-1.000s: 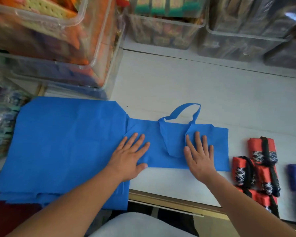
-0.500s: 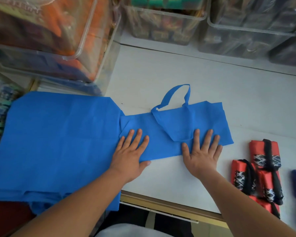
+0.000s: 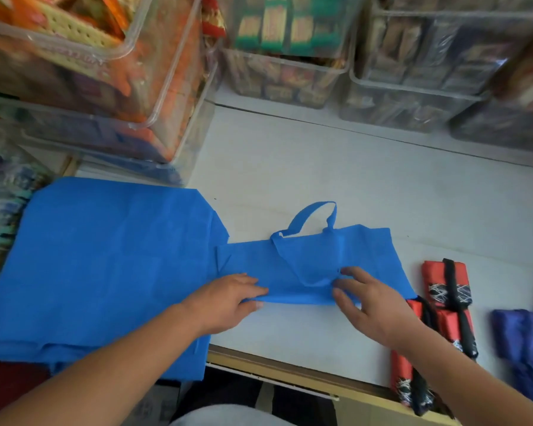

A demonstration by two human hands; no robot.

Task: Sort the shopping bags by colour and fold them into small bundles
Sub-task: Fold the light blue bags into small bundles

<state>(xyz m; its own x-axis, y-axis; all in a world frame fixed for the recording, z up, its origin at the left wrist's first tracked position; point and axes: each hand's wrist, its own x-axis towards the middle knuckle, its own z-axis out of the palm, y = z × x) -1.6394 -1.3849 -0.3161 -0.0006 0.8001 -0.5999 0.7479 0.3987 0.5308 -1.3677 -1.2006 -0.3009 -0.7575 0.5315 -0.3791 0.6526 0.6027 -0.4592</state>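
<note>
Now, head view: 1 camera looks down on a white table [image 3: 320,167], and both hands are at work.
Centre of frame: the blue bag [image 3: 308,256] lies flat as a long folded strip, its left end meeting the blue stack [image 3: 105,265].
Top of the strip: 1 handle loop [image 3: 313,215] pokes out past the far edge, and a 2nd handle lies folded down across the fabric.
Left grip: the left hand [image 3: 225,302] is on the near edge, left of centre. Its fingers are on top with the thumb tucked below, clamped on the fabric, and that edge is raised a little off the table.
Right grip: the right hand [image 3: 373,305] is on the same near edge, right of centre. Its fingers are bent and its fingertips nip the fold where the lower handle ends.
Left of frame: the blue stack is a pile of flat bags, and its near side hangs over the table's front edge.
Lower right: red bundles [image 3: 443,281], rolled tight and bound with black straps, sit just beside the strip's right end.
Far right edge: a dark blue bundle [image 3: 523,336], partly cut off by the frame.
Top of frame: clear bins [image 3: 290,72] run in a row, packed with coloured goods too blurred to name.
</note>
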